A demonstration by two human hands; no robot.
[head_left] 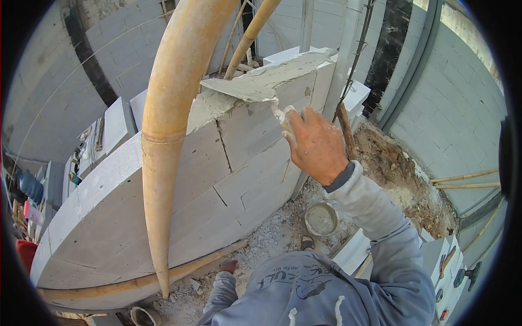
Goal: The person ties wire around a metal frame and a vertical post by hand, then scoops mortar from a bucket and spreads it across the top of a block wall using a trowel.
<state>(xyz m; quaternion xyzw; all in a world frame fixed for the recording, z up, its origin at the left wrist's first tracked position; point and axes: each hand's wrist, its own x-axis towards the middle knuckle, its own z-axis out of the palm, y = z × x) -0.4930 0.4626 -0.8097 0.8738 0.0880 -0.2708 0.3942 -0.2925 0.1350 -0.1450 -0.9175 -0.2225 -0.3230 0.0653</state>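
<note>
My right hand (317,142) is closed around the handle of a mortar-coated trowel (239,89). The trowel's blade lies flat at the top of a wall of pale lightweight blocks (261,130). Wet grey mortar (304,68) coats the wall top to the right of the blade, and some sits to its left. Low beside my body, my left hand (229,265) hangs near the wall's foot. It is small and dark in view, and its fingers do not show clearly.
A thick bamboo pole (166,125) rises close in front of the wall. On the rubble floor stand a bucket of mortar (321,219) and another bucket (145,316). White blocks with tools (446,266) are at the right. A steel rebar (356,54) stands beyond the wall's end.
</note>
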